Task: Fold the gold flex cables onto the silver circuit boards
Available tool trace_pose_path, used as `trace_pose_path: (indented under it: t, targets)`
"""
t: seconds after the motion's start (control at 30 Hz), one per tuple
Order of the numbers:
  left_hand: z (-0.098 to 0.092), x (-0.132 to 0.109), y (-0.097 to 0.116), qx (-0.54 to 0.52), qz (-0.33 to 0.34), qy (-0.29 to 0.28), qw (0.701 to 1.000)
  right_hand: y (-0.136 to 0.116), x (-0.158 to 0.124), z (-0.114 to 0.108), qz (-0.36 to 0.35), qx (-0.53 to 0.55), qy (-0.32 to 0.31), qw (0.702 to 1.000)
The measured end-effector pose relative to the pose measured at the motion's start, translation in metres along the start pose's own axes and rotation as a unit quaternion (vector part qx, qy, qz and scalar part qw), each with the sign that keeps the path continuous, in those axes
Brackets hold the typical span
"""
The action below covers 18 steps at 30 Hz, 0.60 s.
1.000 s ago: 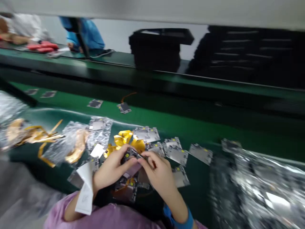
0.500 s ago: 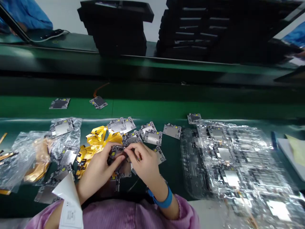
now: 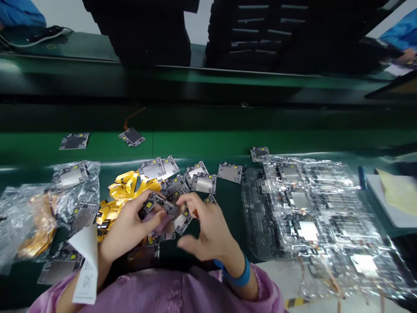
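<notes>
Pinched between the thumb and fingers of the left hand (image 3: 128, 228) was a small circuit board (image 3: 156, 204), lifted just above the dark green table (image 3: 228, 204), near the person's chest. The right hand (image 3: 210, 232) was close beside it on the right. Its fingers were spread apart and curled, and one fingertip was very near the board's edge. I could not tell if it touched. A blue wristband (image 3: 236, 274) sat on the right wrist, and a white paper tag (image 3: 85, 265) hung by the left wrist. Both arms were in purple sleeves (image 3: 169, 291).

Under and around the hands lay more little boards (image 3: 203, 183), some in a loose heap. Just to the left was a pile of shiny yellow strips (image 3: 125, 187). Farther left lay crinkly clear bags (image 3: 70, 187) with boards inside. To the right, a big spread of clear plastic packs (image 3: 312, 208) held many more boards.

Beyond the table ran a bright green belt (image 3: 202, 141). Two single boards (image 3: 132, 137) lay on it, well apart from each other. Behind the belt stood tall stacks of black trays (image 3: 146, 30). At the far right corner, someone else's blue sleeve (image 3: 399, 34) showed.
</notes>
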<state>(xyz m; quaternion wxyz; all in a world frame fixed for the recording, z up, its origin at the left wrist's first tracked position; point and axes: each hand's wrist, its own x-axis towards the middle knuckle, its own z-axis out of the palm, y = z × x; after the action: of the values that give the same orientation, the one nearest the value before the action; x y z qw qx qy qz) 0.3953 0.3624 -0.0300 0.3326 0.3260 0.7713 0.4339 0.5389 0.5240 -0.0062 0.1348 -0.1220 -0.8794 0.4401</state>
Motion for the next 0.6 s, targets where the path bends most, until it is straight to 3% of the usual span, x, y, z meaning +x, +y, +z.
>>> trace_pose_path:
  t: [0.13,0.27,0.43,0.6]
  targets:
    - [-0.001,0.003,0.005,-0.005,0.014,-0.017,1.0,0.004,0.004,-0.019,0.055,0.018,-0.036,0.998]
    - [0.002,0.003,0.009,-0.006,0.002,-0.05,0.999,0.005,0.009,-0.015,0.083,0.065,-0.068,0.992]
    - [0.004,0.002,0.006,-0.004,-0.018,-0.043,0.999,0.009,0.009,-0.004,0.111,0.195,0.016,0.974]
    - [0.002,0.001,0.008,0.001,-0.024,-0.044,0.999,0.01,0.008,-0.007,0.135,0.111,-0.027,0.984]
